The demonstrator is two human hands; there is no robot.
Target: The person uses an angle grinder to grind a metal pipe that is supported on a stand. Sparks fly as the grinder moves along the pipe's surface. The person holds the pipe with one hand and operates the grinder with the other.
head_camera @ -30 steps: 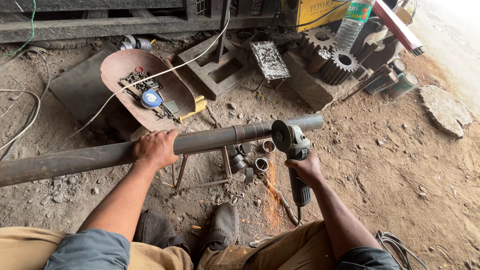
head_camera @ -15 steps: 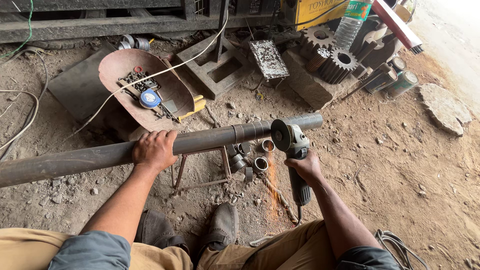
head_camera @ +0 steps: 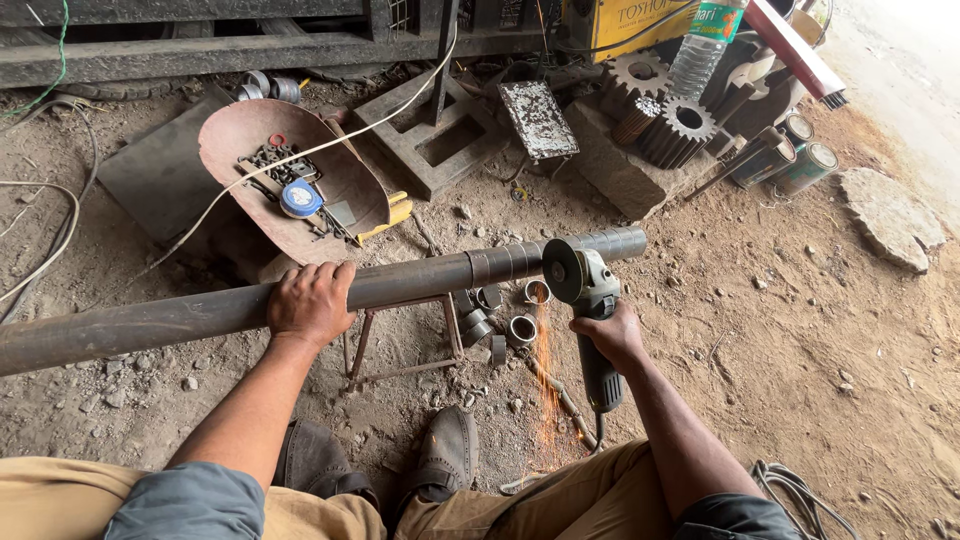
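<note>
Rusty metal fills most of what I see. My left hand (head_camera: pixel 312 300) lies over the top of a long steel pipe (head_camera: pixel 180 318), with my fingers curled down around it. The pipe runs from the left edge across to the middle and rests on a small metal stand (head_camera: pixel 405 340) just beside that hand.

My right hand (head_camera: pixel 612 335) is wrapped tight around the handle of a grinder (head_camera: pixel 585 300). Its round disc touches the pipe near the right end, and orange sparks (head_camera: pixel 543 370) fall straight down to the dirt.

Under the pipe, close to the sparks, lie short cut rings of pipe (head_camera: pixel 522 328). I count about four, but some are half hidden by the pipe, so I cannot be sure. My two shoes (head_camera: pixel 445 455) stand on the ground below, right behind the stand.

Past the pipe sits one rusty bowl-shaped pan (head_camera: pixel 345 175) with one blue tape measure (head_camera: pixel 300 198) and some small dark bits in it. One white cable (head_camera: pixel 330 140) crosses over the pan. Next to it is one concrete block with holes (head_camera: pixel 440 135). Further right I see three toothed gears (head_camera: pixel 685 125) on a stone, one plastic bottle (head_camera: pixel 700 40), and two tins (head_camera: pixel 805 165) side by side. One flat rock (head_camera: pixel 890 215) lies well apart on the far right.

Nothing sits between my hands and the pipe.
</note>
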